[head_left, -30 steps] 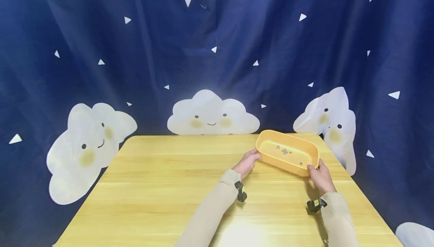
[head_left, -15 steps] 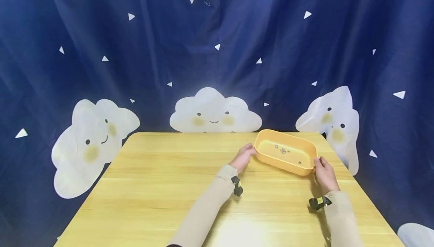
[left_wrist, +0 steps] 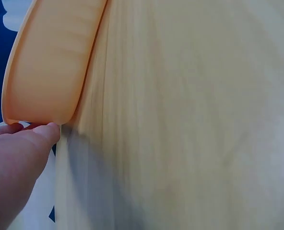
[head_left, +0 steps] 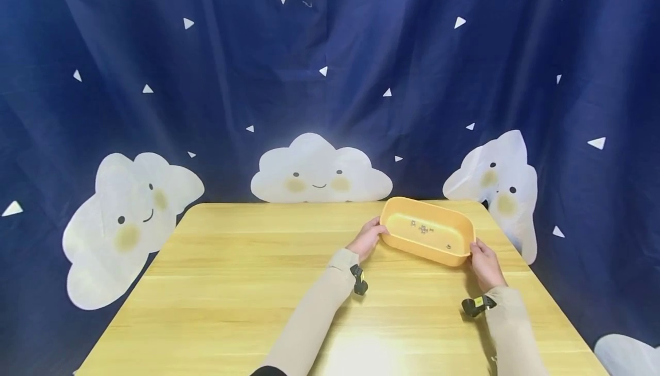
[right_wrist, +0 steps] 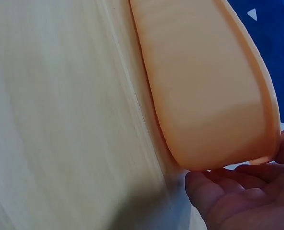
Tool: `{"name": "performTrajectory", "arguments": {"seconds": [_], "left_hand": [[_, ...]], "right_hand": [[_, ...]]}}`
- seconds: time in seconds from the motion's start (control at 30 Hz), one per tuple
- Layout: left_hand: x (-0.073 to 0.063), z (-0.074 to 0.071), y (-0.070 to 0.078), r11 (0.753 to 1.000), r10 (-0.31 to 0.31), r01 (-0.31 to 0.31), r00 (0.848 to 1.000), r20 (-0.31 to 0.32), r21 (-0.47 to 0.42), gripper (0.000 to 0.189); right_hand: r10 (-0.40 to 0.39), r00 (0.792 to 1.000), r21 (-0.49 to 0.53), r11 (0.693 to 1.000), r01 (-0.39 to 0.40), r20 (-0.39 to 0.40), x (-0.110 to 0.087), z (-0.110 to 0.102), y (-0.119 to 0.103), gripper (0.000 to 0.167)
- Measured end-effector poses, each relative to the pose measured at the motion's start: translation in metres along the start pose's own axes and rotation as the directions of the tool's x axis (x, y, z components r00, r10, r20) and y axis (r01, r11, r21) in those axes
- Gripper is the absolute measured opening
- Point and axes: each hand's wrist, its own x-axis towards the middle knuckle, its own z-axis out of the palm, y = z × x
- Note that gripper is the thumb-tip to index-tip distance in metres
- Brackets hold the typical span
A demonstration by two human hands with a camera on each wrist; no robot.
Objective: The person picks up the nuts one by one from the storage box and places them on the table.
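Nearest, the bare right hand has shifted from a second ago, its thumb no longer lapping over the near right corner of the oblong yellow-orange plastic tray but set against its right end. The bare left hand is at the tray's left end; each grip appears to be holding its end, so the tray looks steadied from both sides. The tray has hardly moved on the pale wood-grain table. Inside it, the small silvery pieces keep their arrangement. Beyond the tray hangs the navy cloud-print fabric curtain.
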Motion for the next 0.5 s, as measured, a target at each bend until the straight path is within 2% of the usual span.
{"name": "performTrajectory", "arguments": {"seconds": [0.23, 0.37, 0.5], "left_hand": [[-0.012, -0.015, 0.000, 1.000, 0.017, -0.017, 1.000, 0.020, -0.016, 0.074], [-0.020, -0.023, 0.003, 0.996, 0.009, -0.007, 1.000, -0.017, 0.087, 0.065], [-0.028, -0.031, 0.005, 0.977, 0.019, -0.005, 0.998, -0.064, 0.215, 0.055]], "right_hand": [[0.000, 1.000, -0.072, 0.997, 0.002, 0.031, -0.001, 0.009, -0.003, 0.060], [-0.007, 0.999, -0.096, 0.995, 0.010, 0.033, -0.001, 0.014, -0.003, 0.060], [-0.014, 0.999, -0.122, 0.992, 0.019, 0.042, -0.001, 0.019, -0.003, 0.059]]}}
